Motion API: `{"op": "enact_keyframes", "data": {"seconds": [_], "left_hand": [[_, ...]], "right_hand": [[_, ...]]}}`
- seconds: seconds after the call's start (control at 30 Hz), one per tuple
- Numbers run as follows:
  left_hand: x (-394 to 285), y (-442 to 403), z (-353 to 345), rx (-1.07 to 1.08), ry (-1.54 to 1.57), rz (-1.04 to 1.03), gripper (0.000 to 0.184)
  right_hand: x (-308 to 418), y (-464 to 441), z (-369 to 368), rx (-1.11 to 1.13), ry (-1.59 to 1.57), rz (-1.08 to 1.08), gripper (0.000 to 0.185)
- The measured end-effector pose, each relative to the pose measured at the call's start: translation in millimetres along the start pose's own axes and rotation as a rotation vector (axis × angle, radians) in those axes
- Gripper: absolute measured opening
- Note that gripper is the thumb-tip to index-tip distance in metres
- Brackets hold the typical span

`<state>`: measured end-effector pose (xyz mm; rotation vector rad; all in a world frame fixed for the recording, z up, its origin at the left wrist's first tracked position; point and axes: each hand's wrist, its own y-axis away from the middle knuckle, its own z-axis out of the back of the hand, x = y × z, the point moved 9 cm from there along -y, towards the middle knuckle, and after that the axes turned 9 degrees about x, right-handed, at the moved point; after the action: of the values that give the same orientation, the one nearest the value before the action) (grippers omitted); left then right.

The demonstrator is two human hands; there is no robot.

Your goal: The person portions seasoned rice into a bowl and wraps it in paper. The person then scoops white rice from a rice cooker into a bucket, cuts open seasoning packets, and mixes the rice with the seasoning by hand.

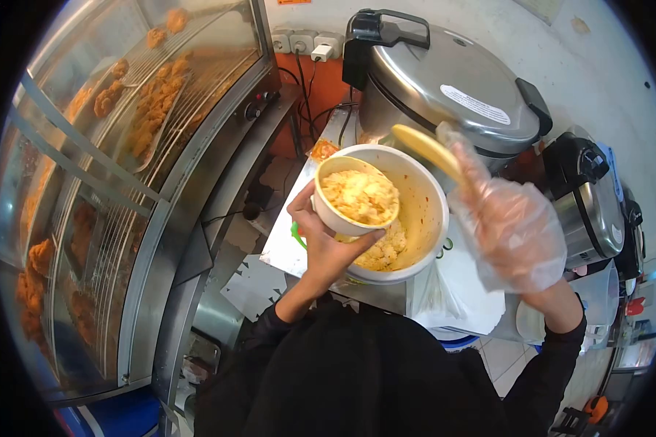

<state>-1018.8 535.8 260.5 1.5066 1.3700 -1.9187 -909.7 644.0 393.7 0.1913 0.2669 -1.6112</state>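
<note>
My left hand [326, 251] is wrapped round a small cream bowl [331, 215] filled with yellowish rice [360, 194], held tilted over a large white bowl [434, 193]. More rice [386, 251] lies in the bottom of the large bowl, and reddish specks mark its inner wall. Inside a clear plastic glove, my right hand [517, 229] is closed on the handle of a yellow rice paddle [426, 149]. The paddle is raised above the right rim of the large bowl, apart from the rice, and the glove hides part of its handle.
Fried chicken pieces [160, 102] sit on racks in a glass display cabinet [135, 298] at the left. Behind the bowl stands a large steel rice cooker [444, 73], with a smaller cooker [594, 211] to its right. A plastic bag [441, 302] lies near the counter's front edge.
</note>
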Motion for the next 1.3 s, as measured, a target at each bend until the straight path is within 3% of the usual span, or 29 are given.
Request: {"op": "enact_keyframes", "data": {"seconds": [0.1,0.2,0.27,0.33,0.47,0.73,1.0,1.17,1.23,1.3], "left_hand": [[7,-3,18,-0.071,0.056,0.002,0.092],[16,-10,31,-0.128,0.015,-0.043,0.093],[18,-18,31,-0.109,0.022,-0.020,0.094],[23,-21,31,-0.082,0.037,-0.008,0.096],[31,-17,35,-0.099,0.055,-0.017,0.098],[96,44,46,-0.148,0.019,0.184,0.101],[94,51,17,0.089,0.013,0.023,0.096],[88,52,8,0.198,0.031,-0.057,0.093],[86,51,8,0.228,0.040,-0.078,0.092],[83,49,8,0.245,0.055,-0.099,0.090]], "right_hand": [[-6,-16,-29,0.109,0.076,0.032,0.046],[17,-42,-103,0.599,0.011,0.140,0.046],[38,-51,-153,0.665,-0.144,0.256,0.037],[65,-55,-194,0.751,0.012,0.466,0.027],[71,-54,-247,1.049,-0.163,0.380,0.022],[80,-21,-296,1.125,-0.358,0.390,0.023],[81,-28,-301,1.096,-0.453,0.379,0.024],[93,-48,-301,1.285,-0.479,0.028,0.023],[119,-68,-317,1.113,-0.623,0.103,0.018],[118,-90,-302,1.188,-0.687,0.087,0.016]]}}
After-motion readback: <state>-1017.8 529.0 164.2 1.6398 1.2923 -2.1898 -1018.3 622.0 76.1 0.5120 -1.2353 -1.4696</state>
